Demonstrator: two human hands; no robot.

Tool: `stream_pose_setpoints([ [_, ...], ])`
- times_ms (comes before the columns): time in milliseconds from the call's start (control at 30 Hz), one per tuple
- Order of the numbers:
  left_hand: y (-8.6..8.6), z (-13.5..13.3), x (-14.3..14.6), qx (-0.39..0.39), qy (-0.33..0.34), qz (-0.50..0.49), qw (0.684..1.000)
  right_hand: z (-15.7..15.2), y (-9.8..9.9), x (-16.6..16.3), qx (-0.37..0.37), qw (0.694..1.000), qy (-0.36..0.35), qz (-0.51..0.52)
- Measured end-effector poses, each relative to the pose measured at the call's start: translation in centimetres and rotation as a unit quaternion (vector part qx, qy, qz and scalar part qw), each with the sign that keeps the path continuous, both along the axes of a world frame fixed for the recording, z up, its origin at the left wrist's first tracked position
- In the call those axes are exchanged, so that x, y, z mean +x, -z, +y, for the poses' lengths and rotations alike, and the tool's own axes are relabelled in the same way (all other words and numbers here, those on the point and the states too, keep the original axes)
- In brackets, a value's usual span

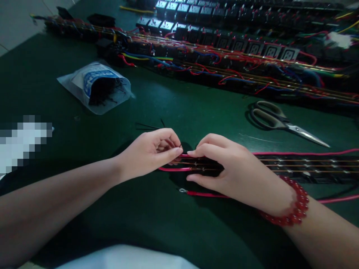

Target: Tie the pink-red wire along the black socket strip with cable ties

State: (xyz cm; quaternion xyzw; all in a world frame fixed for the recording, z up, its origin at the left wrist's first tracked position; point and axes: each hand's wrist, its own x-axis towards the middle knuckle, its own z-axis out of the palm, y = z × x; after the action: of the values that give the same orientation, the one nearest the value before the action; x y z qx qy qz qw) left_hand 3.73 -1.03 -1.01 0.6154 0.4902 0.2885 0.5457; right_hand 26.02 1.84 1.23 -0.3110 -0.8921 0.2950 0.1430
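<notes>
My left hand (157, 149) is closed in a pinch, thumb and index fingertips on a thin black cable tie (181, 147) beside a red wire. Tails of black ties (147, 127) show behind its knuckles. My right hand (230, 160) spans the end of a black socket strip (305, 170) with long copper rails, its fingers at the far edge by the red wire (280, 152) and its thumb at the near edge. Part of the strip's end is hidden under that hand. A red lead with a ring terminal (183, 191) lies just in front of the thumb.
Scissors (286, 121) lie behind my right hand, blades pointing right. An opened plastic bag of black cable ties (98, 87) rests at the back left. Several wired socket strips (224, 56) fill the far side of the green table (168, 231). A pixelated white patch (22, 142) is at the left.
</notes>
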Motion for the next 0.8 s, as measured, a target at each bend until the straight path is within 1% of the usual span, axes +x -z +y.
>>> stream_pose_setpoints([
  [100,0.16,-0.03,-0.11,0.007,-0.007,0.017,1.000,-0.08,0.03,-0.01,0.010,1.000,-0.007,0.006],
  [167,0.25,-0.06,-0.19,0.028,-0.006,0.035,0.999,-0.11,0.05,-0.02,0.015,1.000,-0.013,0.011],
  [233,0.26,-0.08,-0.25,0.067,0.002,0.064,0.996,-0.15,0.07,-0.03,0.016,1.000,-0.016,0.014],
  [333,0.20,-0.05,-0.30,0.148,0.017,0.107,0.983,-0.22,0.12,-0.11,0.015,0.999,-0.020,0.020],
  [400,0.19,-0.01,-0.30,0.184,0.023,0.117,0.976,-0.24,0.17,-0.21,0.012,0.999,-0.025,0.025],
  [467,0.23,0.02,-0.28,0.182,0.018,0.114,0.976,-0.24,0.21,-0.32,0.007,0.999,-0.026,0.025],
  [567,0.34,0.03,-0.27,0.145,0.004,0.097,0.985,-0.21,0.21,-0.43,0.010,1.000,-0.018,0.020],
  [800,0.08,0.09,-0.30,0.089,-0.031,0.019,0.995,-0.31,0.06,-0.42,0.014,1.000,-0.019,0.008],
])
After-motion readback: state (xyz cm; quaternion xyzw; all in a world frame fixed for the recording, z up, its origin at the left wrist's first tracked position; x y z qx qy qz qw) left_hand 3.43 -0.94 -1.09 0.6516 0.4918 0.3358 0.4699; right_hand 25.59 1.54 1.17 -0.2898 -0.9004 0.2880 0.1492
